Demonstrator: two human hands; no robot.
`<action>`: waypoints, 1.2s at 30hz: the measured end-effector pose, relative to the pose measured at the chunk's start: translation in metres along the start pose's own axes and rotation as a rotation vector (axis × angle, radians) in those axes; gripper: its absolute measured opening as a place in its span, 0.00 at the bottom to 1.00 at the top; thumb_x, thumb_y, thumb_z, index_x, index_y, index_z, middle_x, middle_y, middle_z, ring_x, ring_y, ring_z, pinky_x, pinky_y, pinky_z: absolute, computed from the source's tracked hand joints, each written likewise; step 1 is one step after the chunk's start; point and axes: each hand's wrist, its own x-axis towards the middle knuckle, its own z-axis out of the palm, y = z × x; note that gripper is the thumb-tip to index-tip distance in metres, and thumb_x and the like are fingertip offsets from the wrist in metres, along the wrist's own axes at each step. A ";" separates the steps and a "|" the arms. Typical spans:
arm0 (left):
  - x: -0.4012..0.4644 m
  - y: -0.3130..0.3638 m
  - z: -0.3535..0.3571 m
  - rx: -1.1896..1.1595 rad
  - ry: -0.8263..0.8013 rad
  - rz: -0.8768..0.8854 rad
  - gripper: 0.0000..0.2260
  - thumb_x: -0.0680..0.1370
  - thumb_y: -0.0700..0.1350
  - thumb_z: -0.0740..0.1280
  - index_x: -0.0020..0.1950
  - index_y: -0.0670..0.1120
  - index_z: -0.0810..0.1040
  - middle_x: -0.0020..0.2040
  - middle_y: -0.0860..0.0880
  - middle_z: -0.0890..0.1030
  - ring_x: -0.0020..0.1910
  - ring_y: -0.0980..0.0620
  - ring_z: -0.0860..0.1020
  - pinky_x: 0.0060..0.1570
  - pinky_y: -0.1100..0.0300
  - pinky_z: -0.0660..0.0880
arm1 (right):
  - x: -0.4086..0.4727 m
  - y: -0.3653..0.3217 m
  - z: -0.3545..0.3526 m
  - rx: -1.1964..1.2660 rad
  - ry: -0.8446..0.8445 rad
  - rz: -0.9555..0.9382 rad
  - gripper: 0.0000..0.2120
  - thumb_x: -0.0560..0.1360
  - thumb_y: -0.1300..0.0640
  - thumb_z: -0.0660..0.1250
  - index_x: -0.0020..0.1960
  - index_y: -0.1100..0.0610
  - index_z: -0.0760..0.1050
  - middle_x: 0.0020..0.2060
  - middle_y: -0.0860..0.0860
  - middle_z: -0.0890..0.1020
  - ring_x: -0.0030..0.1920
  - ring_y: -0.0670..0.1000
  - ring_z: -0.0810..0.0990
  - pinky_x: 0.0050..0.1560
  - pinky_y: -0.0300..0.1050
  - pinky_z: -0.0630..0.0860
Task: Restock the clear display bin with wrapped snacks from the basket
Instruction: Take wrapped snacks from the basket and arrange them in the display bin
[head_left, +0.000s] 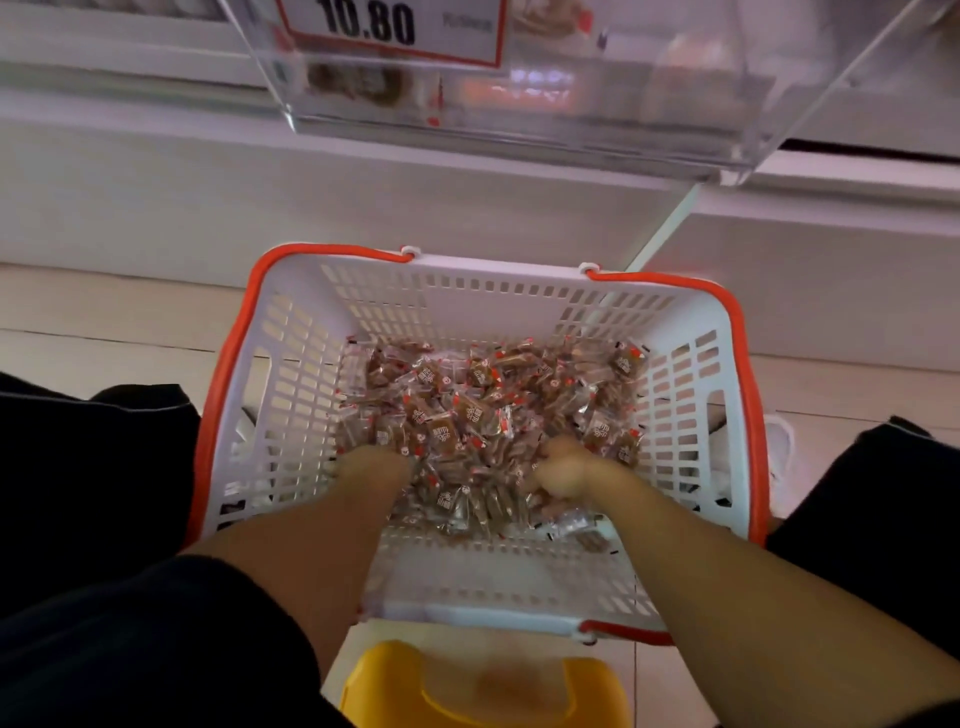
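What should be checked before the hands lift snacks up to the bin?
1. Snacks left in the basket: ok, a pile covers its floor.
2. Left hand has a load: cannot tell, its fingers are buried in the pile.
3. Right hand has a load: ok, its fingers look curled round wrappers, though blurred.
4. Bin within reach above the basket: ok, it hangs straight ahead and higher up.
5. Room in the bin: ok by the part in view, which looks nearly empty; its opening is out of frame.
6. Basket steady: ok, it sits flat on the floor between the knees.
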 end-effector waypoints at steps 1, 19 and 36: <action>0.001 -0.001 0.003 -0.040 0.012 0.041 0.20 0.83 0.53 0.58 0.70 0.44 0.73 0.65 0.42 0.77 0.64 0.44 0.76 0.56 0.60 0.77 | 0.001 0.006 0.000 0.046 -0.015 0.021 0.06 0.77 0.67 0.69 0.52 0.63 0.75 0.50 0.59 0.81 0.51 0.58 0.83 0.52 0.57 0.83; -0.042 -0.008 -0.011 -0.837 -0.514 0.133 0.10 0.73 0.42 0.73 0.51 0.39 0.82 0.41 0.46 0.86 0.37 0.53 0.79 0.32 0.61 0.75 | -0.046 0.003 -0.013 0.128 0.231 -0.075 0.19 0.75 0.62 0.72 0.65 0.61 0.74 0.53 0.57 0.82 0.50 0.56 0.83 0.50 0.53 0.83; -0.056 0.024 -0.020 -0.822 -1.081 0.234 0.16 0.82 0.50 0.60 0.64 0.41 0.75 0.49 0.42 0.83 0.42 0.49 0.83 0.32 0.62 0.79 | -0.044 -0.021 0.009 0.146 0.098 -0.451 0.27 0.63 0.63 0.82 0.57 0.56 0.74 0.54 0.55 0.81 0.51 0.54 0.83 0.42 0.44 0.82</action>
